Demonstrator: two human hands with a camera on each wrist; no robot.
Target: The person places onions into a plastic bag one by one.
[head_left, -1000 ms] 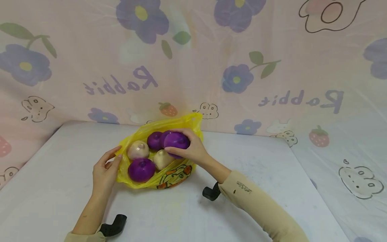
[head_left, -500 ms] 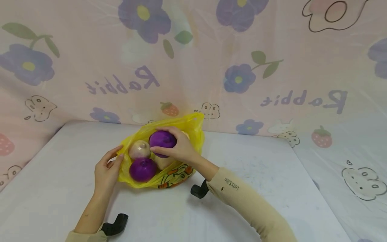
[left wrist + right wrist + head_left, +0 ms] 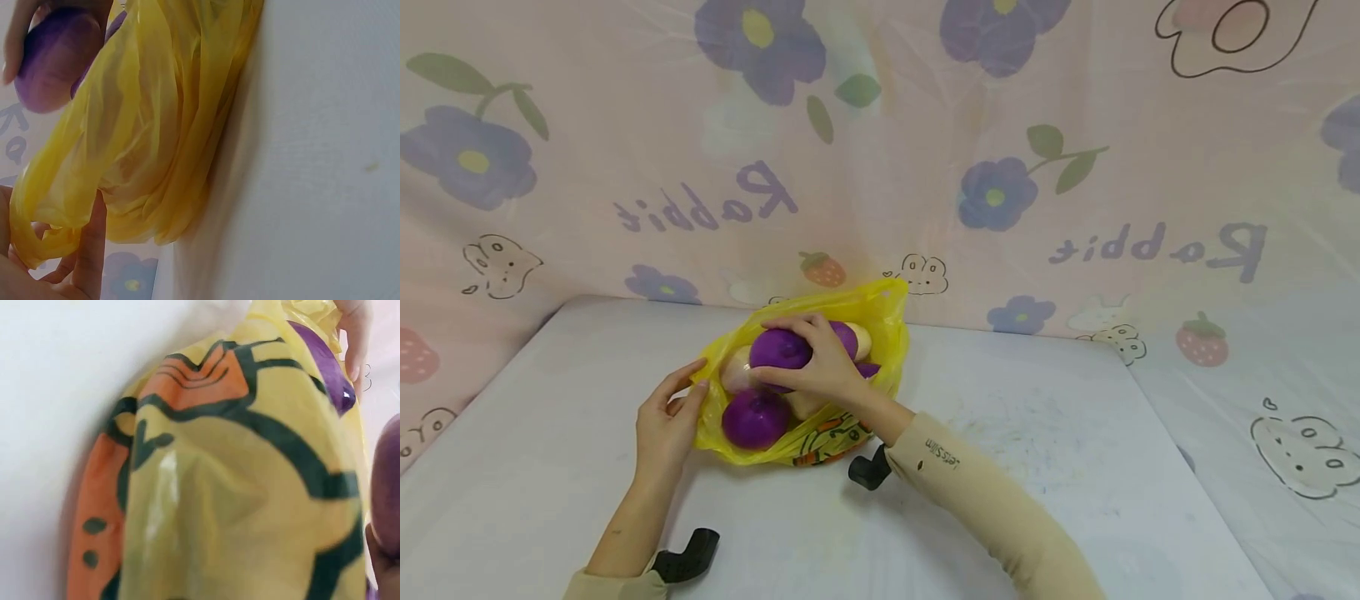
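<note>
A yellow plastic bag (image 3: pixel 880 312) lies with its mouth facing up, holding several purple and whitish onions. My left hand (image 3: pixel 666 421) pinches the bag's left rim; in the left wrist view its fingers go through a loop of the plastic (image 3: pixel 37 231). Above the bag's left half, my right hand (image 3: pixel 829 362) grips a purple onion (image 3: pixel 780 354) between thumb and fingers. Just below it sits another purple onion (image 3: pixel 756 418), and a whitish onion (image 3: pixel 734 371) is partly covered behind. At the right edge of the right wrist view the gripped onion (image 3: pixel 387 487) shows in part.
The bag rests on a white table (image 3: pixel 1030 433), near its back edge. Behind hangs a pink curtain (image 3: pixel 887 183) with flowers and rabbits. Black wrist mounts (image 3: pixel 688 557) stick out from both wrists.
My right hand has carried the purple onion leftward, from over the bag's right part to over its left part. Onions at the right show again behind the hand. The left hand keeps its hold.
</note>
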